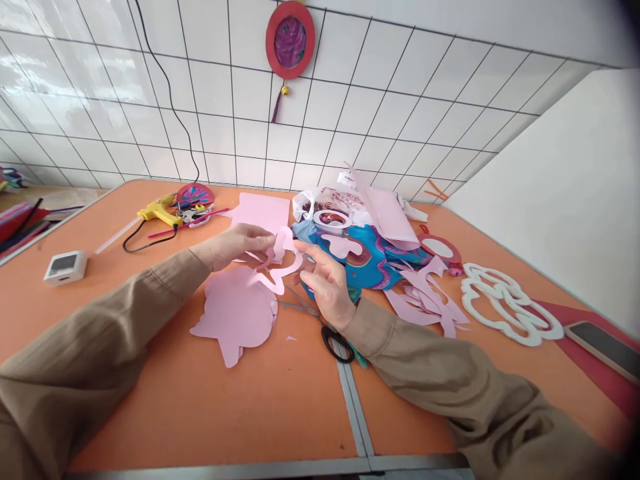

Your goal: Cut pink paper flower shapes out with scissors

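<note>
My left hand [239,244] pinches one side of a pink paper outline [280,268], a thin cut-out frame held just above the orange table [200,393]. My right hand [325,280] grips the same outline at its right side, fingers curled. Under the outline lies a solid pink paper shape [237,313]. Scissors [325,330] with black handles lie on the table beneath my right wrist.
A yellow glue gun [160,212] lies at the back left, near a small white device [65,267]. Blue patterned cloth [367,257], pink scraps [425,300] and a white cut-out frame [510,307] lie to the right. A phone [607,347] rests at the far right.
</note>
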Demonstrator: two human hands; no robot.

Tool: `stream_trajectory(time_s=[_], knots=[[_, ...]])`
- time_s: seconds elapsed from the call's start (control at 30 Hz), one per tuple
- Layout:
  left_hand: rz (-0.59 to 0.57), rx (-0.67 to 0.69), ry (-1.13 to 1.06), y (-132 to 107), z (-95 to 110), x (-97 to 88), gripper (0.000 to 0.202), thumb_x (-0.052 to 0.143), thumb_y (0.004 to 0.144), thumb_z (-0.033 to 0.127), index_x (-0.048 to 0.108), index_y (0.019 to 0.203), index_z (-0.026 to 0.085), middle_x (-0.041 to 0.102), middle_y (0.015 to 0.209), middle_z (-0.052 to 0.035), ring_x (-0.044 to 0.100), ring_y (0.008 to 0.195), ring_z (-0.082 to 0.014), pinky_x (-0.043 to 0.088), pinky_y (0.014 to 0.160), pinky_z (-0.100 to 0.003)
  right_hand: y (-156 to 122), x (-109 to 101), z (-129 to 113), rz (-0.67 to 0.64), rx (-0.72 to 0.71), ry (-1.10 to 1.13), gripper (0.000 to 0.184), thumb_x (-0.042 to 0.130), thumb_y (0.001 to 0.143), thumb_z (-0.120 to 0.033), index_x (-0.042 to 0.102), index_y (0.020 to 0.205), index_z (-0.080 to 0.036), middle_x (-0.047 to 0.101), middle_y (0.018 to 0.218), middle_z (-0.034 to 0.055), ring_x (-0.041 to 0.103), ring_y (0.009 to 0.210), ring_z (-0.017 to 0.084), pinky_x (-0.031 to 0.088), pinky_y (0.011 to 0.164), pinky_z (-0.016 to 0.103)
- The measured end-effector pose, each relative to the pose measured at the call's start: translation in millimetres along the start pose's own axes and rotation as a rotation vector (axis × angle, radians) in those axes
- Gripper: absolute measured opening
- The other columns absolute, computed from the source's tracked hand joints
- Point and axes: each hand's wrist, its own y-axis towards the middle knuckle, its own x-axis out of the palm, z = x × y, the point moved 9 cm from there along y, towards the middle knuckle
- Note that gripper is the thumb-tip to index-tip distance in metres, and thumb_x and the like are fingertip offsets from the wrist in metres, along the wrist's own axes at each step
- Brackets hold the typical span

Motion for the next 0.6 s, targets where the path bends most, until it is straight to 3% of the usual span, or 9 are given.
stream_trajectory(time_s=[0.07, 0.17, 0.27, 0.37, 0.43, 0.5, 0.53, 0.6], knots=[[-0.043, -0.025, -0.055, -2, -3, 10.6, 0.063, 0.085, 0.062, 0.058, 0.072, 0.105, 0.014, 0.077, 0.104, -0.0137, 0.071, 0.096, -0.0271, 0.054, 0.082, -0.038, 0, 1, -3, -0.001, -0.019, -0.009, 0.044, 0.064, 0.074, -0.024, 0.07, 0.117, -0.025, 0.063, 0.12, 0.0058, 0.063, 0.075, 0.015, 0.056, 0.062, 0.032], [-0.053, -0.018, -0.11, -3, -5, 13.2, 0.059, 0.085, 0.065, 0.057, 0.071, 0.105, 0.015, 0.076, 0.105, -0.0128, 0.071, 0.097, -0.0258, 0.053, 0.081, -0.038, -1, 3, -5, -0.012, -0.027, -0.028, 0.043, 0.062, 0.074, -0.025, 0.07, 0.117, -0.025, 0.063, 0.118, 0.0059, 0.062, 0.076, 0.015, 0.055, 0.062, 0.032], [-0.081, -0.079, -0.122, -1, -12, 8.3, 0.066, 0.087, 0.061, 0.057, 0.07, 0.109, 0.015, 0.077, 0.095, -0.0121, 0.07, 0.078, -0.0212, 0.05, 0.069, -0.033, -1, 3, -3, -0.012, -0.02, -0.039, 0.042, 0.062, 0.075, -0.026, 0.07, 0.116, -0.025, 0.064, 0.114, 0.0057, 0.062, 0.073, 0.015, 0.054, 0.062, 0.031], [-0.019, -0.065, -0.087, 3, -14, -12.3, 0.069, 0.086, 0.06, 0.064, 0.071, 0.104, 0.012, 0.076, 0.089, -0.0129, 0.064, 0.065, -0.0164, 0.046, 0.059, -0.03, 0, 1, 0, 0.002, -0.004, -0.057, 0.04, 0.063, 0.075, -0.026, 0.07, 0.114, -0.024, 0.064, 0.112, 0.0051, 0.059, 0.068, 0.013, 0.053, 0.06, 0.031], [0.115, 0.006, -0.028, 6, -12, -37.3, 0.074, 0.076, 0.064, 0.074, 0.07, 0.104, 0.012, 0.076, 0.095, -0.0159, 0.066, 0.07, -0.0192, 0.049, 0.06, -0.032, 0, 1, 3, 0.004, 0.014, -0.068, 0.039, 0.063, 0.075, -0.024, 0.07, 0.113, -0.023, 0.065, 0.103, 0.0034, 0.058, 0.064, 0.012, 0.052, 0.059, 0.03], [0.253, 0.049, 0.198, 6, -12, -61.7, 0.08, 0.047, 0.081, 0.081, 0.069, 0.113, 0.012, 0.074, 0.111, -0.0192, 0.071, 0.088, -0.0251, 0.055, 0.071, -0.036, 0, 1, 6, -0.001, 0.045, -0.088, 0.037, 0.063, 0.075, -0.023, 0.07, 0.111, -0.022, 0.065, 0.087, 0.0006, 0.057, 0.062, 0.012, 0.05, 0.059, 0.03], [0.287, 0.036, 0.435, 7, -13, -69.3, 0.079, 0.034, 0.086, 0.079, 0.069, 0.115, 0.014, 0.074, 0.114, -0.0169, 0.071, 0.095, -0.0261, 0.056, 0.076, -0.036, 0, 1, 8, -0.004, 0.062, -0.101, 0.037, 0.062, 0.075, -0.022, 0.071, 0.111, -0.022, 0.064, 0.079, -0.0009, 0.057, 0.061, 0.013, 0.049, 0.059, 0.03], [0.311, -0.001, 0.624, 8, -19, -78.6, 0.067, 0.057, 0.075, 0.073, 0.073, 0.109, 0.017, 0.074, 0.114, -0.0139, 0.067, 0.108, -0.033, 0.052, 0.09, -0.042, 0, 1, 10, -0.007, 0.088, -0.119, 0.036, 0.062, 0.073, -0.021, 0.071, 0.109, -0.02, 0.063, 0.071, -0.0025, 0.057, 0.059, 0.013, 0.048, 0.058, 0.03]])
